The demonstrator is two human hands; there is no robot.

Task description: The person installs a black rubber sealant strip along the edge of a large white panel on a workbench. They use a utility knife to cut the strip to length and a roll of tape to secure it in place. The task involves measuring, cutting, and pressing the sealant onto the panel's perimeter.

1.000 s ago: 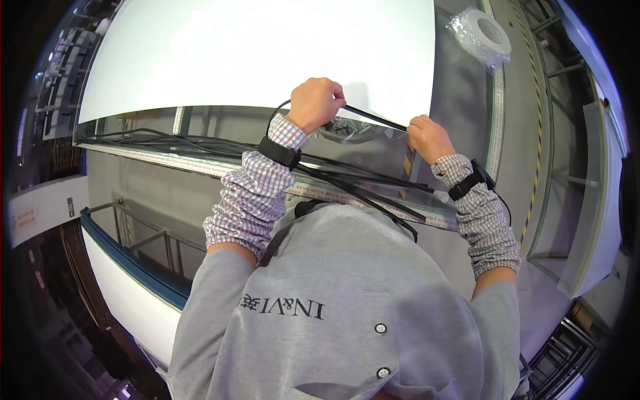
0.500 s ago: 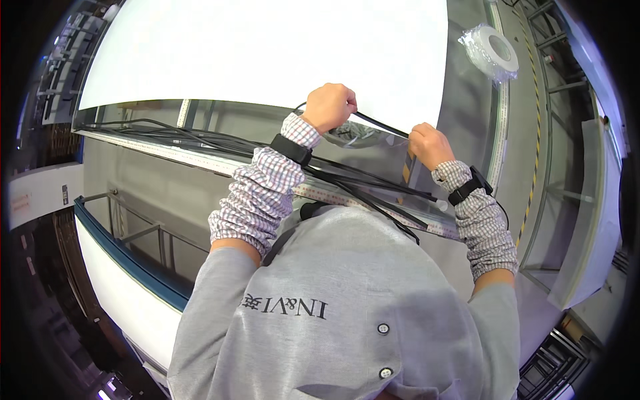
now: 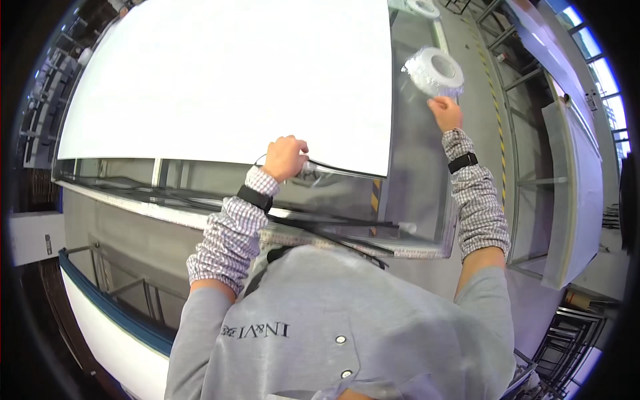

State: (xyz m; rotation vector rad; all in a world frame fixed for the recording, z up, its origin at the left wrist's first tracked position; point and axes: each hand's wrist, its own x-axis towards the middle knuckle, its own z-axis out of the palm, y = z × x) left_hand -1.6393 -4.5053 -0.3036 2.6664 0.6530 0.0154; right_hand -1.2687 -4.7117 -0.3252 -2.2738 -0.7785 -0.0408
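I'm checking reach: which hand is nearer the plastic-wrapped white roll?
Right. The right hand is at the near side of the roll, contact unclear; the left hand is farther off, leftward, by the white sheet.

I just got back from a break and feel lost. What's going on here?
A person's left hand holds a black strip that runs along the near edge of a white sheet. Their right hand is out by a plastic-wrapped roll; whether it touches it is hard to tell. More black strips lie along the near side of the table.
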